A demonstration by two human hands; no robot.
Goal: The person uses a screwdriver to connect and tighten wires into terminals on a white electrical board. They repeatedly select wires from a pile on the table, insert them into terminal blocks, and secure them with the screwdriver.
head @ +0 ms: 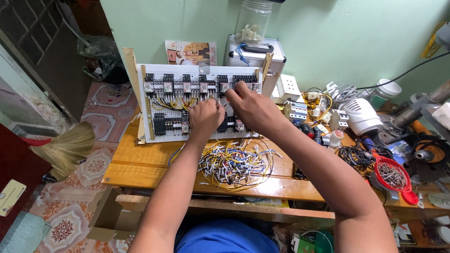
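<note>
White perforated panel point(199, 105), black relays; yellow-white wire pile point(233, 164); orange-brown wooden table point(140, 166); red scoop point(393, 177); pale green wall point(328, 37).

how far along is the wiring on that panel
Done: yellow and black wires already run under the left relays on the white panel. In hand: left hand and right hand work mid-panel. Left: a large pile of loose wires on the table.

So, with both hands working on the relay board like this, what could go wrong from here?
1. The left hand and right hand crowd the same spot on the white board, so a neighbouring wire might get pulled loose.
2. The tangled pile of loose wires lies under the forearms; a sleeve or wrist could drag it off the wooden table.
3. The red scoop of screws sits near the table edge and might tip.
</note>
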